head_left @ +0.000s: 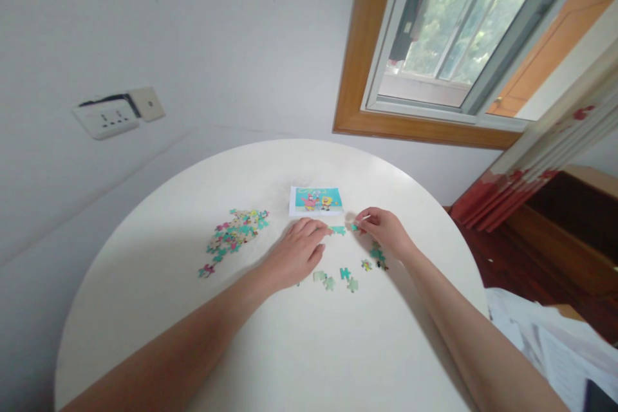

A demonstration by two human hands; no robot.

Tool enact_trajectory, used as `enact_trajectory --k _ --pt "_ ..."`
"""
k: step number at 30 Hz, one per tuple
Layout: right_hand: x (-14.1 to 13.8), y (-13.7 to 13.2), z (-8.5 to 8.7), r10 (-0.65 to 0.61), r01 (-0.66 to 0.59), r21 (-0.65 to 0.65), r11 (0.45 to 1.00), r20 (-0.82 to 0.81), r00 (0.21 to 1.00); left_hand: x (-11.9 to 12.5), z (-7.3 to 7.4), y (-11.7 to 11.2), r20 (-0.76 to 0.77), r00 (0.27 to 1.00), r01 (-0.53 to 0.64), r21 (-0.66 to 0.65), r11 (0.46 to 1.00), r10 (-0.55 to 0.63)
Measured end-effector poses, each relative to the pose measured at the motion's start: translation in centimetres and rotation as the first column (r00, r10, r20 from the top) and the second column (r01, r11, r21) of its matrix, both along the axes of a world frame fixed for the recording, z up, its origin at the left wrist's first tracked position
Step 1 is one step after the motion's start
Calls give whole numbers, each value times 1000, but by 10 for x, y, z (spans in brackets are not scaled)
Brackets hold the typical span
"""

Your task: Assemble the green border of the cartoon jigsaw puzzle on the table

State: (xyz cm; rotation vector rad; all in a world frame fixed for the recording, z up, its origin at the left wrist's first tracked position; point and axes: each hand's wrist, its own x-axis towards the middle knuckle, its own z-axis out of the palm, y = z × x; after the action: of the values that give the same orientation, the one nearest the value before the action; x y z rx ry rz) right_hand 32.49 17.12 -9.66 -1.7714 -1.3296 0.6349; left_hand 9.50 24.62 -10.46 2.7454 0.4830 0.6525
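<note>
On the round white table (pixel 270 347) my left hand (pixel 297 250) lies with its fingers stretched out, fingertips touching a teal joined puzzle part (pixel 338 230). My right hand (pixel 383 230) pinches a small teal puzzle piece (pixel 355 226) just right of that part. A reference picture card (pixel 316 200) with cartoon figures lies right behind both hands. Several loose teal pieces (pixel 338 278) rest between my wrists, with a few more (pixel 375 258) under my right hand.
A heap of several colourful puzzle pieces (pixel 234 236) lies left of my left hand. A wall socket (pixel 106 118) sits on the white wall at left. A wood-framed window (pixel 434 58) and a curtain (pixel 535 161) are at right.
</note>
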Motion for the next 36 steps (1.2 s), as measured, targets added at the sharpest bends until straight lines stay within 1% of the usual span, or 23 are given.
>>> enact_trajectory --k 7,17,24,31,36 --pt "-6 0 2 -26 28 -19 999 78 997 0 0 0 -13 1000 -3 2 1000 3" --pt "-19 9 -2 -61 64 -31 997 87 994 0 -2 1 -7 1000 1 6 1000 -1" --pt "-23 8 1 -89 86 23 996 286 954 0 0 1 -9 1000 12 18 1000 -12" --pt "-25 7 4 -111 117 -2 993 296 949 0 0 0 -24 1000 3 19 1000 -3" --pt "-24 8 5 -97 117 -23 993 413 905 0 1 0 -22 1000 11 12 1000 -10"
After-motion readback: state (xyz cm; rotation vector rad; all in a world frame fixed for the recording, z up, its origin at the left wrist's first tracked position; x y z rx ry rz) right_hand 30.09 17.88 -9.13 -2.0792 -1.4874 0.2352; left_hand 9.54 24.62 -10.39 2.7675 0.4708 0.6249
